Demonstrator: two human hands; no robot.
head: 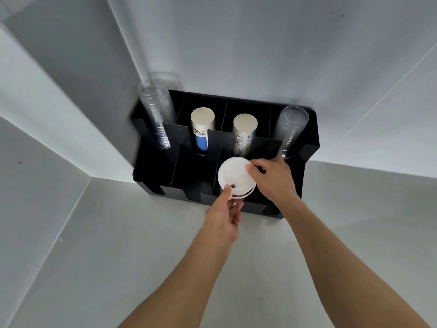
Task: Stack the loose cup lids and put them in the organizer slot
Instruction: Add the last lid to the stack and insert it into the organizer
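The stack of white cup lids (236,177) sits just below the centre of the frame, held in the air over the front row of the black organizer (153,176), above the third slot from the left. The top lid faces the camera, its small sip hole showing near the lower edge, and a lid rim peeks out slightly askew at the lower right (so the stack is probably not yet fully nested).

The left hand (224,216) comes up from below, its thumb pressed on the lower rim and fingers curled beneath, seemingly bearing the weight. The right hand (272,178) reaches in from the right, fingertips closed on the upper right rim. Gripping opposite edges this way looks meant to square the lids and keep them level while steering them down.

Behind, in the back row, stand two sleeves of clear cups (156,117) at the far left and far right, with two paper cup stacks (202,129) between them. The front slots to the left look empty; what lies under the lids is hidden. The organizer stands in a corner on a pale counter (118,245).
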